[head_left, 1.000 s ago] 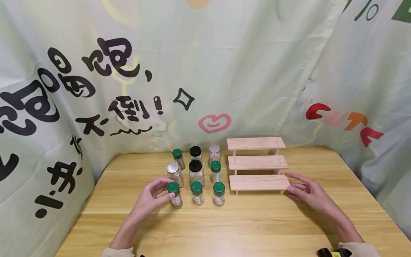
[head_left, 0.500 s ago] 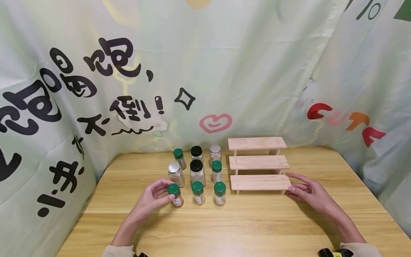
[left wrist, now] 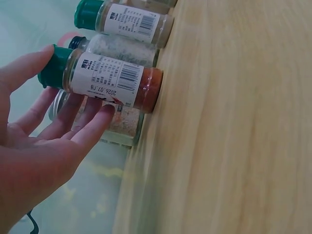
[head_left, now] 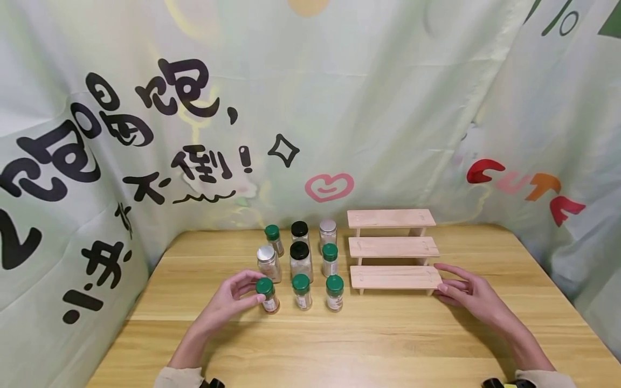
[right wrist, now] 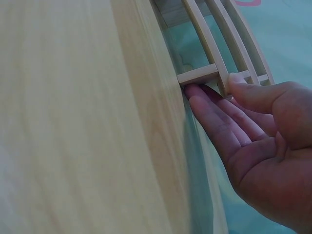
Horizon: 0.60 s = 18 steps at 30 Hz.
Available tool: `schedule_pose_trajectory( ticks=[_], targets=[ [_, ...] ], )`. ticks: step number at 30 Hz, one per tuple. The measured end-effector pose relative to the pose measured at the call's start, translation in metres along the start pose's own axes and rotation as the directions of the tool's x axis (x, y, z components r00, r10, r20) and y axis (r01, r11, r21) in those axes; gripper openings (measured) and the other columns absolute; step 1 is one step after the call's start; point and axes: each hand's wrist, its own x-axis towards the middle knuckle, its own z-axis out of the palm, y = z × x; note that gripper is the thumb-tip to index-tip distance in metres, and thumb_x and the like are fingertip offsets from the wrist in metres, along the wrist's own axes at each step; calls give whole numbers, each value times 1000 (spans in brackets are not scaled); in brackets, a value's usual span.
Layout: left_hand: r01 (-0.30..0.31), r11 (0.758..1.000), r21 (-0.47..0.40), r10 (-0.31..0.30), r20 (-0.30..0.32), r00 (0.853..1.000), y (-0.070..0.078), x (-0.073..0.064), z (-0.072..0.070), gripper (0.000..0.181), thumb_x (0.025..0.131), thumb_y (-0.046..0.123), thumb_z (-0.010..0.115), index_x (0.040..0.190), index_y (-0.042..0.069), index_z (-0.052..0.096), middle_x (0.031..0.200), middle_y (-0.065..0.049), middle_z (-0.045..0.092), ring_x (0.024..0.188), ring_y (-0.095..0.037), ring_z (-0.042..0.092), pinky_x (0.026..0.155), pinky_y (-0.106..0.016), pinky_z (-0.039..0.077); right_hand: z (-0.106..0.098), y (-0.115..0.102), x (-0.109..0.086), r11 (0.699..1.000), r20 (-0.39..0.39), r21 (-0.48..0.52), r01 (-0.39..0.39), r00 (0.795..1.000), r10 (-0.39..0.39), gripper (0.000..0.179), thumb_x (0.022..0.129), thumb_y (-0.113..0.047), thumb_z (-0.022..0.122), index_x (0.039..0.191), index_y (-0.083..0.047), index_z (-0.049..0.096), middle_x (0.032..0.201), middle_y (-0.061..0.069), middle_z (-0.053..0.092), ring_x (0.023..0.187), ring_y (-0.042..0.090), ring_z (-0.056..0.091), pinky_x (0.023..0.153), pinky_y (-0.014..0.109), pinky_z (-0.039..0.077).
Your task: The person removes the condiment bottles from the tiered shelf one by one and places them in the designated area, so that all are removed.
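Observation:
In the head view my left hand holds a green-capped spice jar at the front left of several upright jars. In the left wrist view, the thumb lies at its green cap and the fingers lie along its side; reddish powder shows below the white label. At the right, my right hand touches the end of a three-tier wooden display shelf. The right wrist view has the thumb on a board's end and fairly straight fingers beside a shelf leg.
Two more green-capped jars stand in the front row. Behind are jars with black caps, silver or pale caps and green caps. The wooden table meets a printed cloth backdrop.
The head view has shifted slightly, moving the scene a little to the right. Both hands, the jars and the shelf keep their places relative to each other.

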Motion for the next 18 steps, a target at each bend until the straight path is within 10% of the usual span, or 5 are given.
schedule_pose_trajectory(
  ticks=[18],
  targets=[
    [-52, 998, 34, 53, -25, 998, 4, -1, -19, 39, 96, 4, 71, 133, 1, 59, 133, -20, 63, 124, -38, 60, 104, -32, 52, -1, -2, 2, 996, -23, -76, -38, 999, 36, 49, 105, 1, 54, 151, 5, 40, 114, 8, 74, 103, 21, 73, 87, 33, 61]
  ],
)
